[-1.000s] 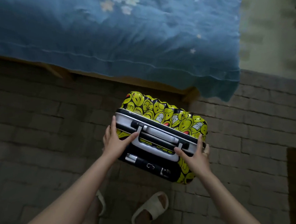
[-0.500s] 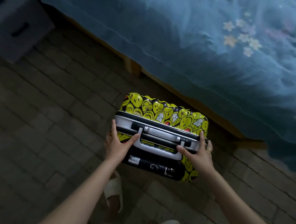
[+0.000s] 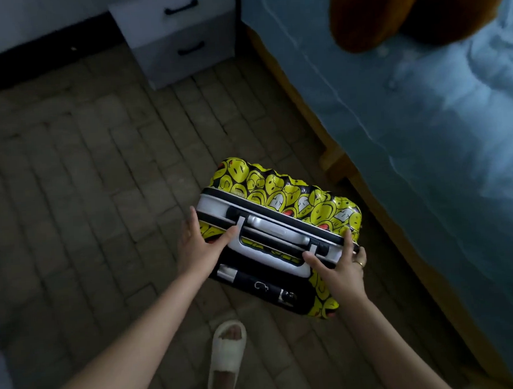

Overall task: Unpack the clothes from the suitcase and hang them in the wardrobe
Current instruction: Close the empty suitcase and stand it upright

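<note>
Now | hands (image 3: 271,253) gripping suitcase (image 3: 294,201) | glossy ridged yellow shell

A small hard-shell suitcase (image 3: 284,222), printed all over with yellow cartoon faces on black, is seen from above, closed, above a brick-patterned floor beside a bed. Its white trim and white carry handle (image 3: 274,232) are turned toward the camera.
</note>
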